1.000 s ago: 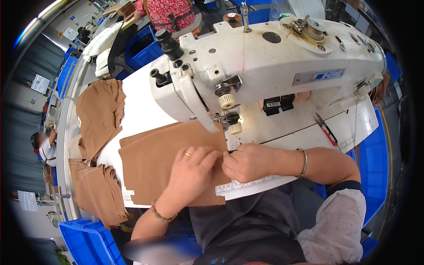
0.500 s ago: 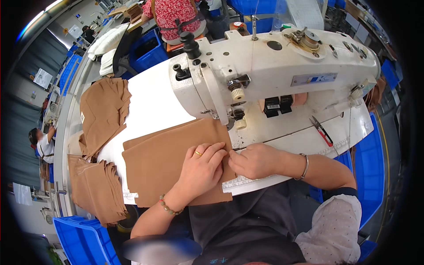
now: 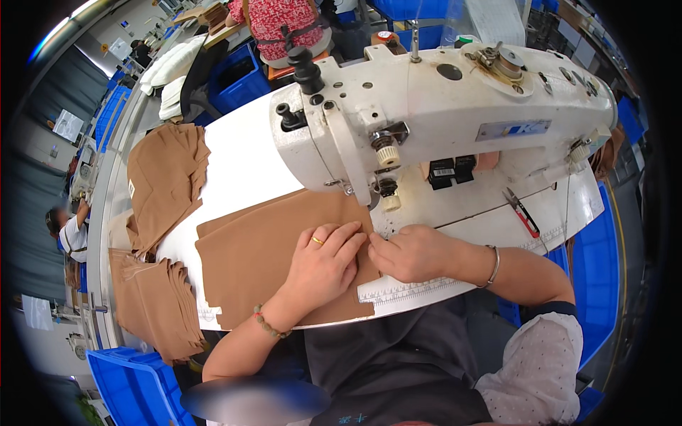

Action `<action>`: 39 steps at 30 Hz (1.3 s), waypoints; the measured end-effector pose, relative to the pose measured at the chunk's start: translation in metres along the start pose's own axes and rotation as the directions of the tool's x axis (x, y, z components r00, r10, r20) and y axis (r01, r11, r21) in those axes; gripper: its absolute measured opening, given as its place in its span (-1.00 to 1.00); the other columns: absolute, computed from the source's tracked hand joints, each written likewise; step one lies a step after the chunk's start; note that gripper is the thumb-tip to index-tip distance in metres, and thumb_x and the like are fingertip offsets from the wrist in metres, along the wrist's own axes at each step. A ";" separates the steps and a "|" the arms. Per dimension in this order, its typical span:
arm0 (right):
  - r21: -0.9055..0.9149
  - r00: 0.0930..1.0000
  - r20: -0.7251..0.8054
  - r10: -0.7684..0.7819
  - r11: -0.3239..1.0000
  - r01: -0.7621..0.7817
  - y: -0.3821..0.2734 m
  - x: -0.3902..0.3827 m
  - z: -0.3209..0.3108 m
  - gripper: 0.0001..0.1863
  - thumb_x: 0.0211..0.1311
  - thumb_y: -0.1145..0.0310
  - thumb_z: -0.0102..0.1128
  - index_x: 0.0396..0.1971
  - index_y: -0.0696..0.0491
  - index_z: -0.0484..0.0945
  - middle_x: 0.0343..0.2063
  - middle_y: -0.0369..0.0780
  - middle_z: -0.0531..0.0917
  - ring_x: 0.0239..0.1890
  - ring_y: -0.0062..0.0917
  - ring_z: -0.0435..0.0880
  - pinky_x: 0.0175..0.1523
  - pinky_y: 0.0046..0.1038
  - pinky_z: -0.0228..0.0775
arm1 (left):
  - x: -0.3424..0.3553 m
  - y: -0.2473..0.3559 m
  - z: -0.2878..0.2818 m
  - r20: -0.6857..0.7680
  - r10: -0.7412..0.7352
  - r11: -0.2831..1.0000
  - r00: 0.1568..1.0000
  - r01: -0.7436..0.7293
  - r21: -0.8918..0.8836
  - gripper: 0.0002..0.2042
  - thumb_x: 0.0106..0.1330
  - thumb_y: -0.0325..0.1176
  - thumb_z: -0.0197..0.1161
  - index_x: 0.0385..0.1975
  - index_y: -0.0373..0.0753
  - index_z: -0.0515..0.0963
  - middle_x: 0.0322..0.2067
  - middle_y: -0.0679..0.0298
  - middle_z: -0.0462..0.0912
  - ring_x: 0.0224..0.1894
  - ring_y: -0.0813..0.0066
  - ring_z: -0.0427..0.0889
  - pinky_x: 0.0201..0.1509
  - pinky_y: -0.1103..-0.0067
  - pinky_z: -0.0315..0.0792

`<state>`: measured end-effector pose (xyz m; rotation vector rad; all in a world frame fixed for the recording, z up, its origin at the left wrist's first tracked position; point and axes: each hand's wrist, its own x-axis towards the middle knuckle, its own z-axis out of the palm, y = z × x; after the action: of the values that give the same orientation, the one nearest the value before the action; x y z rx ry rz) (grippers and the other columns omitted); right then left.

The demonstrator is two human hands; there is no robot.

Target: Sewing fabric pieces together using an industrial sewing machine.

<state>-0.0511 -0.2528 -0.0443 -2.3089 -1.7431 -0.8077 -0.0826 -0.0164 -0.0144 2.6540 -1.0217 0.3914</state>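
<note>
Two hands on the near side of the sewing machine (image 3: 440, 92): left hand (image 3: 323, 257) open, laid flat over the brown fabric (image 3: 249, 255), presumably against slipping; right hand (image 3: 410, 253) curled at the fabric's right edge, perhaps for steadying (whether truly pinching, cannot tell). Fabric spread flat, top right corner close to the machine's needle end, probably for short reach. Farther out, red-and-black snips (image 3: 523, 215) nearside of the machine's right half, likely handy there; brown piles (image 3: 158, 298) well left of the machine, seemingly for elbow room.
</note>
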 end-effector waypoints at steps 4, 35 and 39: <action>0.010 1.000 -0.017 0.019 1.000 -0.019 -0.001 -0.001 0.001 -0.71 0.07 0.29 0.24 -0.24 0.14 0.67 -0.21 -0.09 0.75 -0.59 -0.60 0.59 -0.50 -0.56 0.42 | 0.000 -0.002 0.002 -0.001 -0.003 1.000 1.000 0.003 -0.019 -0.59 0.12 -0.46 0.32 0.04 -0.14 0.60 0.14 0.32 0.61 0.10 0.28 0.56 0.18 0.31 0.37; 0.016 0.939 -0.041 0.341 0.940 -0.341 -0.028 -0.002 -0.053 -0.90 0.07 0.34 0.37 -0.42 -0.01 0.64 -0.41 -0.38 0.69 -0.55 -0.58 0.63 -0.49 -0.50 0.42 | 0.033 0.014 0.004 0.673 -0.181 -0.079 0.718 0.671 -0.737 -0.67 0.60 -0.30 0.09 0.08 -0.49 0.54 -0.05 0.13 0.74 -0.12 0.52 0.71 -0.07 0.56 0.64; 0.056 0.960 -0.015 0.279 0.959 -0.278 -0.028 -0.006 -0.058 -0.89 0.07 0.33 0.37 -0.38 -0.07 0.65 -0.41 -0.39 0.65 -0.56 -0.60 0.60 -0.51 -0.51 0.38 | 0.036 0.012 0.003 0.577 -0.179 -0.070 0.797 0.575 -0.815 -0.77 0.60 -0.42 0.05 -0.04 -0.46 0.57 -0.15 0.20 0.75 -0.10 0.56 0.71 -0.03 0.58 0.61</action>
<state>-0.0975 -0.2732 -0.0037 -2.4234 -1.3677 -0.7230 -0.0649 -0.0478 -0.0030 1.4257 -0.1930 -0.7154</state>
